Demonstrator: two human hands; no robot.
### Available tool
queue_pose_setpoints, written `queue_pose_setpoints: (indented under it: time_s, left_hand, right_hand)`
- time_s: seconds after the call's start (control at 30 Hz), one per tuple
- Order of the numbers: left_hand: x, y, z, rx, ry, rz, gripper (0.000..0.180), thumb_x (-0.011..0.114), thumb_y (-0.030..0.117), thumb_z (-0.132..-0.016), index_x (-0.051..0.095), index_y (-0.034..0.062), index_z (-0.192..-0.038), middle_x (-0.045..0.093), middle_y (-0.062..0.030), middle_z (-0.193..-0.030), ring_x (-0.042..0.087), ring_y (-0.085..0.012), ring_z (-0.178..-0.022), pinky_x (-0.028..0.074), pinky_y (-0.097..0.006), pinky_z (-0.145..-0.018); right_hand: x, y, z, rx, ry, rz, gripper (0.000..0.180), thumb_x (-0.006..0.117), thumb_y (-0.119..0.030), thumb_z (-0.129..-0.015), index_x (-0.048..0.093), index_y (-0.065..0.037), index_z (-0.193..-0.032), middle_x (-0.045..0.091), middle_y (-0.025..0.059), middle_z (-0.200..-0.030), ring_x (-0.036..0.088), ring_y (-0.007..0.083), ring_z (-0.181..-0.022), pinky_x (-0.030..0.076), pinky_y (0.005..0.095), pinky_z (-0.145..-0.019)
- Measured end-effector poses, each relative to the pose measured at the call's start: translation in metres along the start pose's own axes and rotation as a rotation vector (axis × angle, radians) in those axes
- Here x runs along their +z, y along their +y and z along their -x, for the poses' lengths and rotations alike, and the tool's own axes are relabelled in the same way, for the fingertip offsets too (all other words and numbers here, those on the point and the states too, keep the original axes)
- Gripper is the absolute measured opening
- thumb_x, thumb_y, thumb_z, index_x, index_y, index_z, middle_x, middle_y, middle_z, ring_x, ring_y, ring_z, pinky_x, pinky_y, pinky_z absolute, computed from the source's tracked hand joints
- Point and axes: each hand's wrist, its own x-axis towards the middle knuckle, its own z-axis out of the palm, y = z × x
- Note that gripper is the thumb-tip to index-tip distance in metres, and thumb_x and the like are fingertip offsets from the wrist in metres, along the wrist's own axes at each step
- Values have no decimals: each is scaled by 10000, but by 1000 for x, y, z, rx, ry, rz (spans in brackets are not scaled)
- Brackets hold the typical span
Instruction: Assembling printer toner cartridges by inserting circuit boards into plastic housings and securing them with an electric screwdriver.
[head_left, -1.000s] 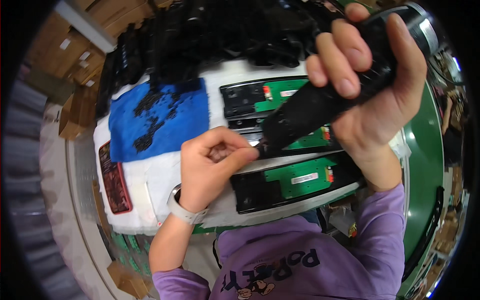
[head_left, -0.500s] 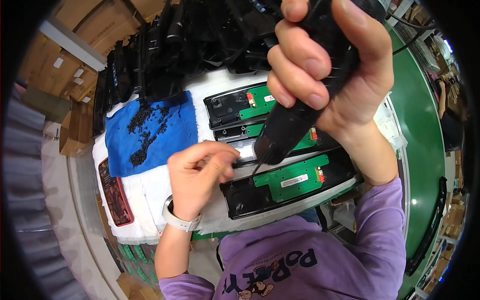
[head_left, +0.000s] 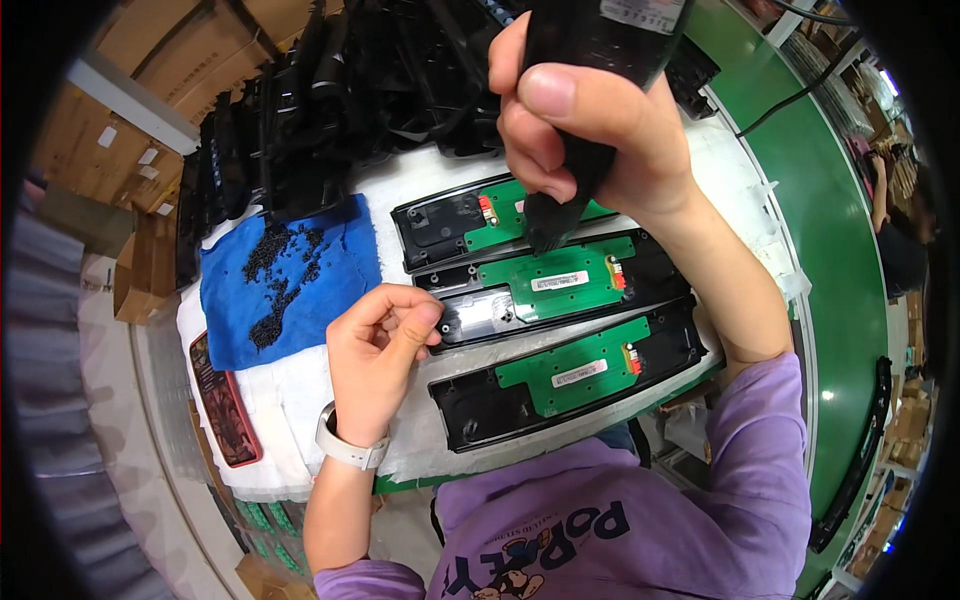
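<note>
Top centre, the right hand wraps round an electric screwdriver! Mid-frame, left hand, fingertips pressed together, by the middle circuit-board panel.

Lbls on PCBs, tool; txt on shirt.

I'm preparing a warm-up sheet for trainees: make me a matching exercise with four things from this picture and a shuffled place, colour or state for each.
Column one
1. Right hand
2. Left hand
3. Cloth
4. Phone

Column two
A. Blue, with small black pieces scattered on it
B. At the left end of the middle panel
C. Red-edged, lying flat
D. Wrapped around a black power tool

Pairs: 1-D, 2-B, 3-A, 4-C
</note>
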Motion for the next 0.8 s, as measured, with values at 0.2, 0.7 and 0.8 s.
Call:
queue_pose_setpoints:
  time_s: [0.2,0.7,0.8]
  left_hand:
    - [-1,-5,-4,-50,-18,35,111,625,113,-843,622,3,-861,611,-12,-697,527,-30,-589,383,-148,-505]
    - [2,-5,0,-39,71,234,168,580,163,-880,568,3,-832,563,-20,-660,419,-42,-521,337,-162,-501]
    - [0,0,-1,-9,38,387,169,564,154,-890,580,-6,-837,579,-35,-643,432,-41,-511,335,-158,-485]
  right_hand:
    - [-2,4,2,28,-57,55,229,601,-212,-771,528,4,-793,471,33,-529,428,110,-382,344,245,-385]
    - [8,-8,9,-22,-152,21,345,625,-254,-741,480,7,-914,453,30,-529,417,108,-387,343,237,-380]
    - [15,-20,18,-96,-57,-403,355,537,-325,-838,499,-8,-992,472,49,-587,446,144,-445,397,290,-484]
